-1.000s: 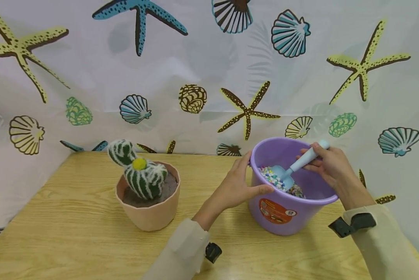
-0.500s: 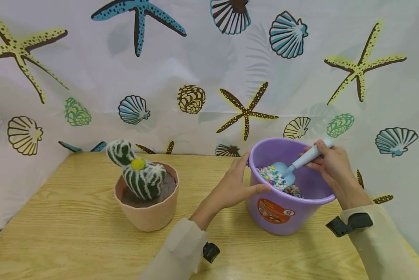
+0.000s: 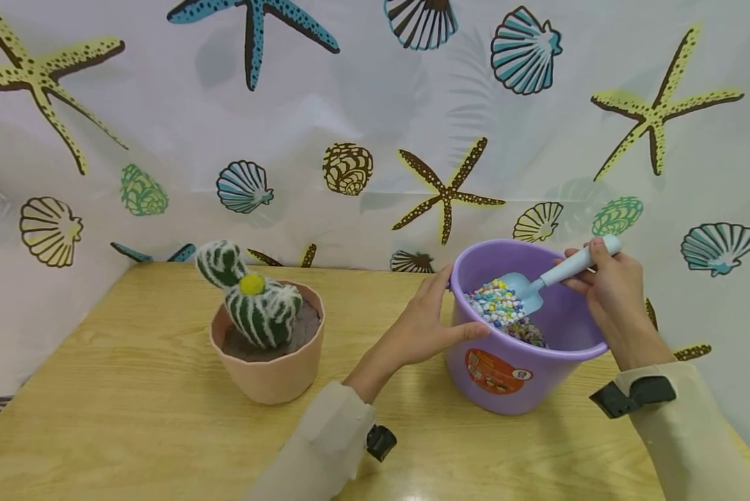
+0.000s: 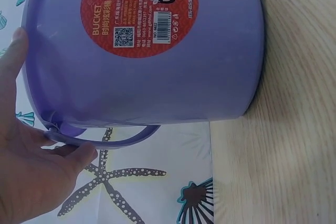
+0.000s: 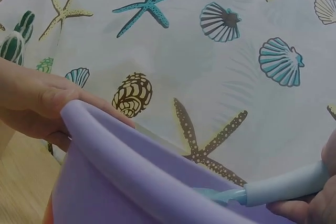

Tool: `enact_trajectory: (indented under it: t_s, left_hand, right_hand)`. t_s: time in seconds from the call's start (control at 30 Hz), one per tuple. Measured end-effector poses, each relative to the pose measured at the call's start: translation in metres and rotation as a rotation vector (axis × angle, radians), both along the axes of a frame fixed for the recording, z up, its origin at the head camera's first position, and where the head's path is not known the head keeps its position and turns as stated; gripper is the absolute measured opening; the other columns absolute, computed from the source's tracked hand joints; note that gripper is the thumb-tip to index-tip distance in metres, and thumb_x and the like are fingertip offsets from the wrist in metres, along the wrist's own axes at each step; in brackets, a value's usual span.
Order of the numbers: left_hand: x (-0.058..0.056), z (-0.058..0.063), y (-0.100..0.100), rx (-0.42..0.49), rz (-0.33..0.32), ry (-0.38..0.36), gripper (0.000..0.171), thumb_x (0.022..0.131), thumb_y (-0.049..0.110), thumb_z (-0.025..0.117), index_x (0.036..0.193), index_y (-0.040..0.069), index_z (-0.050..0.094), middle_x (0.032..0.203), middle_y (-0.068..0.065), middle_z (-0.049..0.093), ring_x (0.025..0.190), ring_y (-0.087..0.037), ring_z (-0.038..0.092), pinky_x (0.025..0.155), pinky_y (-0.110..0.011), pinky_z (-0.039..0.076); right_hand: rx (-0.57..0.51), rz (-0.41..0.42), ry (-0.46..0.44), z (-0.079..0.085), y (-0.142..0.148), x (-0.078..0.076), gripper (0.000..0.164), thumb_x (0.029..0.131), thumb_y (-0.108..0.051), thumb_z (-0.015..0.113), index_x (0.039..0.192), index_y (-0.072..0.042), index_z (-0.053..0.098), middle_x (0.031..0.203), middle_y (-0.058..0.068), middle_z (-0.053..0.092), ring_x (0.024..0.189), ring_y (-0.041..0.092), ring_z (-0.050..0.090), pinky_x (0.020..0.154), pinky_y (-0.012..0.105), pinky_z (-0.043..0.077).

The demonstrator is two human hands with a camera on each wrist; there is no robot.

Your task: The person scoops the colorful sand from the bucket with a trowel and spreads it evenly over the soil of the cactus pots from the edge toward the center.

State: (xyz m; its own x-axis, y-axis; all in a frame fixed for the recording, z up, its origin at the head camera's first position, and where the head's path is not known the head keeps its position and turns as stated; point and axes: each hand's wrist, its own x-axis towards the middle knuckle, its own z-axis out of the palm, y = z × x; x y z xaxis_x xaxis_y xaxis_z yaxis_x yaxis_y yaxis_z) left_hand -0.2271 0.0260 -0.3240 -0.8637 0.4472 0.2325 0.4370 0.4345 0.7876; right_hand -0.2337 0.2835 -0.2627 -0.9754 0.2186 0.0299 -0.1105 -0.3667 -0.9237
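Observation:
A purple bucket (image 3: 550, 379) with a red oval label stands upright on the right of the table, partly filled with small multicoloured beads (image 3: 497, 304). My left hand (image 3: 421, 323) grips its left side, the thumb over the front rim. In the left wrist view, fingertips (image 4: 83, 156) touch the bucket's handle (image 4: 128, 141) below the rim. My right hand (image 3: 619, 289) holds a light blue scoop (image 3: 572, 268) by its handle, above the bucket's right side. The scoop's blade slants down into the bucket and meets the beads; how deep it sits is unclear.
A pink pot (image 3: 275, 379) with a fuzzy green and white toy cactus (image 3: 259, 316) stands on the wooden table (image 3: 131, 410) to the left. Behind the table hangs a white cloth (image 3: 381, 90) printed with shells and starfish.
My right hand has moved right and slightly up with the scoop, drawing its blade rightward through the bucket. More coloured beads show left of the blade. My left hand keeps its hold.

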Motion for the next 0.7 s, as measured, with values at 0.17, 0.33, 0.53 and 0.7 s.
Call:
enact_trajectory:
  t_s: [0.17, 0.33, 0.53, 0.7]
  left_hand:
    - [-0.0009, 0.0013, 0.0011, -0.006, 0.002, -0.012, 0.104, 0.078, 0.049, 0.074, 0.155, 0.02, 0.01, 0.157, -0.011, 0.021, 0.142, -0.03, 0.028, 0.109, -0.054, 0.032]
    - [0.0005, 0.0037, 0.0007, -0.011, 0.006, -0.022, 0.104, 0.079, 0.049, 0.074, 0.155, 0.02, 0.009, 0.157, -0.012, 0.02, 0.143, -0.031, 0.027, 0.11, -0.054, 0.031]
    - [0.0024, 0.0065, -0.0009, -0.017, 0.009, -0.027, 0.104, 0.079, 0.049, 0.073, 0.155, 0.019, 0.009, 0.157, -0.012, 0.019, 0.143, -0.033, 0.026, 0.11, -0.055, 0.03]
    - [0.0028, 0.0067, -0.0026, -0.017, 0.0, -0.031, 0.099, 0.081, 0.048, 0.072, 0.154, 0.019, 0.013, 0.156, -0.013, 0.021, 0.143, -0.033, 0.026, 0.11, -0.056, 0.03]
  right_hand:
    - [-0.107, 0.02, -0.029, 0.0017, 0.0026, 0.0, 0.024, 0.1, -0.024, 0.042, 0.109, -0.002, 0.04, 0.076, 0.008, 0.066, 0.07, 0.021, 0.071, 0.063, 0.03, 0.058]
    - [-0.17, 0.031, -0.048, 0.0018, 0.0039, -0.0019, 0.023, 0.1, -0.023, 0.04, 0.111, -0.003, 0.039, 0.077, 0.011, 0.064, 0.071, 0.022, 0.071, 0.062, 0.033, 0.058]
    - [-0.194, 0.017, -0.072, 0.0018, 0.0045, -0.0045, 0.03, 0.1, -0.023, 0.04, 0.125, -0.007, 0.036, 0.082, 0.011, 0.06, 0.073, 0.02, 0.07, 0.059, 0.034, 0.058]
    - [-0.216, 0.009, -0.082, 0.001, 0.0058, -0.005, 0.036, 0.1, -0.024, 0.039, 0.131, -0.008, 0.033, 0.083, 0.012, 0.059, 0.073, 0.02, 0.07, 0.058, 0.035, 0.058]
